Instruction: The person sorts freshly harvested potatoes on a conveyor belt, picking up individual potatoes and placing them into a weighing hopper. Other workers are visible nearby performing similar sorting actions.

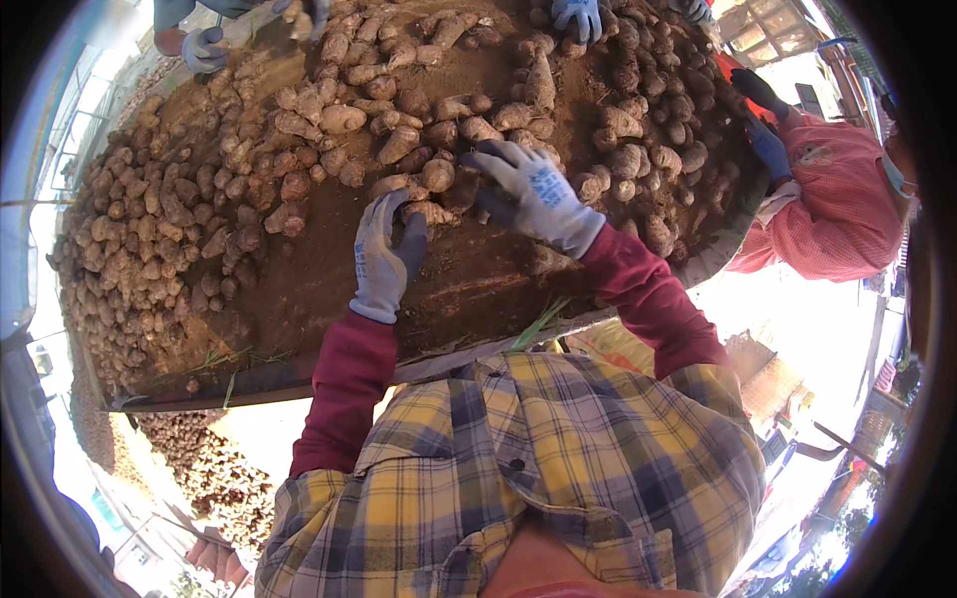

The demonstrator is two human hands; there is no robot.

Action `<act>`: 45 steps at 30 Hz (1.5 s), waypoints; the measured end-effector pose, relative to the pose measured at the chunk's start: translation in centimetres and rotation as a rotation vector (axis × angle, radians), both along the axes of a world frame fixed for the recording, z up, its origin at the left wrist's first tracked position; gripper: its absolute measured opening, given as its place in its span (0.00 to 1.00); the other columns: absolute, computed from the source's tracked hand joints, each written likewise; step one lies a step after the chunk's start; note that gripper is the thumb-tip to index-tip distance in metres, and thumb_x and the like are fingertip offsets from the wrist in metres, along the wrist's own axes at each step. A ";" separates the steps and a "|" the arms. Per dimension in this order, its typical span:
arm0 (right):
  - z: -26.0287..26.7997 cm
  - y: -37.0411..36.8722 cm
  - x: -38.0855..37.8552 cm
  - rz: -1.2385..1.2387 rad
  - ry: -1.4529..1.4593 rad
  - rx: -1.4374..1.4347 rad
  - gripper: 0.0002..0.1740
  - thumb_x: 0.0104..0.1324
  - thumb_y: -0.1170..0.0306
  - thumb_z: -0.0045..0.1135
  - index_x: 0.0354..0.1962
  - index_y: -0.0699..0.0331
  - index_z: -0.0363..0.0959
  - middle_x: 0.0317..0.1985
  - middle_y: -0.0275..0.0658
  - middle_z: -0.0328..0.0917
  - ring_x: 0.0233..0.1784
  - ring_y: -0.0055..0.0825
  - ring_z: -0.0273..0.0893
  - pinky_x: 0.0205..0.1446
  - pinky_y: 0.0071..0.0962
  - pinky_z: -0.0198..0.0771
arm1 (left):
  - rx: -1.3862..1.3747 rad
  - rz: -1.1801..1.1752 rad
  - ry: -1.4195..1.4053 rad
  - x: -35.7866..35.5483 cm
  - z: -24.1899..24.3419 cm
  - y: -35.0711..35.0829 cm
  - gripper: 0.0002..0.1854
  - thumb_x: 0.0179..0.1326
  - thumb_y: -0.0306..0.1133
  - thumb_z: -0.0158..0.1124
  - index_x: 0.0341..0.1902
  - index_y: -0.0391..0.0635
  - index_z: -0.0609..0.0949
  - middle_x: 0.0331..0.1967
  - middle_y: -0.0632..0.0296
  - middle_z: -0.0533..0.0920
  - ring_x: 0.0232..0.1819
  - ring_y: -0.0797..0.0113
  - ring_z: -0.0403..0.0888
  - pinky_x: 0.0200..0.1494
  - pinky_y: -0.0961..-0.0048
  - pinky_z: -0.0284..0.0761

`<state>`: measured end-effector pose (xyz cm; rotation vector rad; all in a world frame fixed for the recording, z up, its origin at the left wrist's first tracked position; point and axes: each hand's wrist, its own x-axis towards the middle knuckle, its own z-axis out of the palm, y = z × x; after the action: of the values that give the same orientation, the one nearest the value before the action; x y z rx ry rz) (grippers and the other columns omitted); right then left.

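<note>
Many brown taro corms (342, 118) lie over a soil-covered sorting table (299, 321). My left hand (389, 250), in a grey-coated knit work glove, rests at the near side of a small cluster, its fingertips beside a ringed corm (430, 213). The thumb and fingers are curved and apart, and I see nothing between them. My right hand (531, 190), gloved the same way, reaches over the cluster from the right, fingers spread above the corms. A round corm (438, 175) lies between the two hands. What is under my right palm is hidden.
A co-worker in a pink top (830, 194) stands at the right. Other gloved hands (577, 18) work at the far edge, one more (204, 51) at upper left. Small corms are heaped (127, 261) on the left. Grass blades (540, 323) lie on the near rim. Another pile (217, 471) is below.
</note>
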<state>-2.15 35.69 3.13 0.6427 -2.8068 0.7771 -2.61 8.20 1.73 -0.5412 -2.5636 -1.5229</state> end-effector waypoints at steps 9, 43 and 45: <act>2.3 -6.5 -3.4 -0.177 -0.905 -1.199 0.16 0.69 0.66 0.67 0.52 0.60 0.78 0.40 0.35 0.81 0.41 0.23 0.79 0.46 0.25 0.74 | 0.386 0.222 -0.526 2.1 -0.6 -3.2 0.23 0.69 0.29 0.71 0.64 0.36 0.79 0.54 0.58 0.84 0.56 0.66 0.82 0.61 0.71 0.77; -2.0 -16.0 -19.6 -0.098 0.012 0.240 0.32 0.70 0.60 0.60 0.71 0.52 0.68 0.71 0.47 0.70 0.75 0.50 0.67 0.75 0.53 0.62 | 1.014 0.218 -0.583 1.6 -0.3 -18.7 0.15 0.77 0.38 0.56 0.51 0.39 0.83 0.36 0.61 0.83 0.33 0.69 0.81 0.36 0.70 0.77; -3.2 -19.9 -20.3 -0.165 -0.189 0.326 0.37 0.69 0.65 0.59 0.75 0.57 0.61 0.76 0.48 0.64 0.80 0.49 0.60 0.79 0.52 0.60 | 0.945 0.171 -0.594 0.9 0.3 -18.2 0.15 0.77 0.37 0.55 0.50 0.38 0.83 0.36 0.61 0.83 0.32 0.68 0.80 0.36 0.69 0.77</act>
<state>-22.47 15.79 -0.05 0.3894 -3.1436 0.3698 -1.70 -9.97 1.98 0.2758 -1.7074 -2.7903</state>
